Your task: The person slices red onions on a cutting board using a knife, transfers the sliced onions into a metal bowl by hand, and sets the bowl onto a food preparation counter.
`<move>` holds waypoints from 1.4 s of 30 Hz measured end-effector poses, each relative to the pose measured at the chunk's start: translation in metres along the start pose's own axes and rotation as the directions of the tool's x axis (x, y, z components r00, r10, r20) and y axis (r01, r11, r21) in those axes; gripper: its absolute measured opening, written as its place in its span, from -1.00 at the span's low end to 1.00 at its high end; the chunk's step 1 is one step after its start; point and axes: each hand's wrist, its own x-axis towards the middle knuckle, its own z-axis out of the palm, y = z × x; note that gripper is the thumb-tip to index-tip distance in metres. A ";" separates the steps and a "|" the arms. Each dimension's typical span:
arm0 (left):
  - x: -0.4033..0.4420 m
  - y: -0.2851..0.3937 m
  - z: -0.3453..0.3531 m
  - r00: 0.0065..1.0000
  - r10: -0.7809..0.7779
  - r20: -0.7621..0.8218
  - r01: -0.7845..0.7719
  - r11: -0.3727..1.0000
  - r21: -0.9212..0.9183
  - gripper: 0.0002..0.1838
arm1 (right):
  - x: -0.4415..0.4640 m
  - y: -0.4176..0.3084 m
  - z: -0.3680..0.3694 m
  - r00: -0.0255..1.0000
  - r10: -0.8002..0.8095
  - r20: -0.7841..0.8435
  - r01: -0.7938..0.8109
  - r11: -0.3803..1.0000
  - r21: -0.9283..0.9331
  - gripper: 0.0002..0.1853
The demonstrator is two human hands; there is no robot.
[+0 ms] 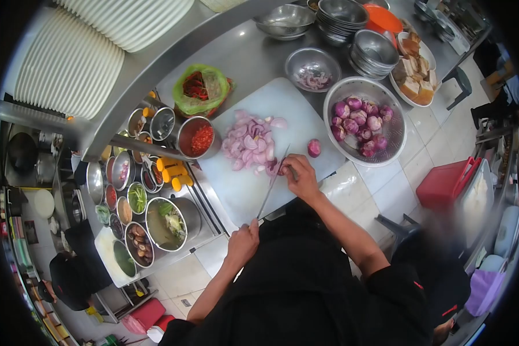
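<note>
Across the board (308, 124), left hand (243, 242) clasped knife (265, 203), right hand (303, 179) pinched onion (282, 168); cut slices (248, 141) lay beyond, whole onions (358, 118) rightward, uncut.

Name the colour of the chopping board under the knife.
The chopping board is white; head view.

No text, brand, number or sign can be read. A small red mark (418, 285) stands on the wearer's black right sleeve (399, 294) — too small to tell whether it is letters or a logo. Another red mark (450, 310) shows on the dark clothing (441, 282) of the person at the lower right, just as illegible. At the far left, the coloured goods (18, 254) along the edge are too small and blurred — any print on them cannot be made out.
</note>
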 end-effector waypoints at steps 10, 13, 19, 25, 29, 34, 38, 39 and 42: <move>-0.003 0.031 -0.029 0.975 -0.221 0.005 0.220 0.964 -0.147 -0.32 | -0.002 0.002 -0.004 0.999 0.017 0.029 -0.017 1.000 -0.008 -0.76; -0.010 0.022 -0.018 0.986 -0.167 -0.011 0.165 0.981 -0.102 -0.36 | -0.003 0.002 -0.003 0.999 0.024 0.022 -0.025 1.000 0.013 -0.75; 0.020 0.017 -0.001 0.985 -0.165 -0.045 0.159 0.981 -0.109 -0.34 | -0.002 -0.001 -0.004 0.999 0.012 0.042 -0.012 1.000 -0.008 -0.76; 0.008 0.032 -0.021 0.981 -0.190 -0.027 0.182 0.964 -0.193 -0.32 | -0.007 0.001 -0.004 0.999 0.032 0.022 -0.032 0.999 0.004 -0.76; -0.001 0.033 -0.021 0.982 -0.188 -0.005 0.186 0.973 -0.140 -0.32 | -0.007 0.002 -0.001 0.999 0.039 -0.003 -0.039 0.999 0.001 -0.78; -0.003 0.022 -0.003 0.981 -0.189 -0.039 0.183 0.975 -0.127 -0.33 | -0.006 0.004 -0.003 1.000 0.028 -0.003 -0.028 1.000 0.008 -0.78; 0.024 0.025 -0.002 0.984 -0.170 -0.046 0.164 0.980 -0.113 -0.33 | -0.006 0.000 -0.004 0.998 0.062 0.012 -0.061 0.998 -0.014 -0.80; 0.026 0.030 -0.008 0.985 -0.169 -0.034 0.163 0.978 -0.134 -0.33 | -0.005 0.001 -0.004 0.998 0.060 0.006 -0.059 0.998 -0.021 -0.81; 0.018 0.032 -0.014 0.982 -0.183 -0.050 0.171 0.968 -0.181 -0.33 | -0.006 0.000 -0.004 0.997 0.075 0.005 -0.076 0.997 0.007 -0.81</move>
